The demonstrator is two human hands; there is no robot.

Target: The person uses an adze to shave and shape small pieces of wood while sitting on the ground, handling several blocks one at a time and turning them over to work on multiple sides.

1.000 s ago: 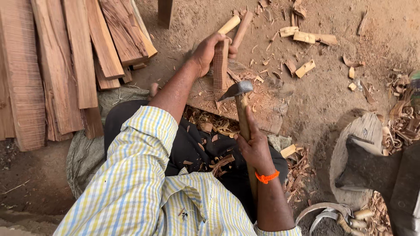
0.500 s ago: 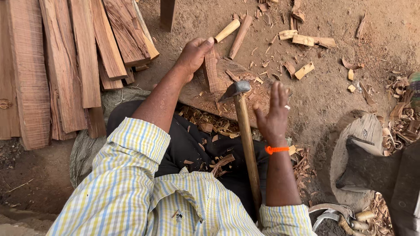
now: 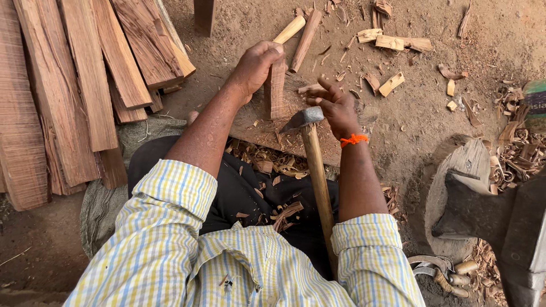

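Wood block [image 3: 275, 91] stands upright on the chopping board [image 3: 267, 128], left hand [image 3: 257, 63] closed round its top. Right hand [image 3: 336, 105] is spread open, empty, beside the adze [image 3: 304, 118]. Block looks stiff, light, rough; best gripped high.

We stretch our left arm forward, its left hand [image 3: 257, 65] curled shut in a grip. Our right hand [image 3: 335, 105], orange thread at the wrist, hovers just beside that grip, fingers spread loose.

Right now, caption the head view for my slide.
Left hand steadies an upright wood block; right hand open beside an adze.
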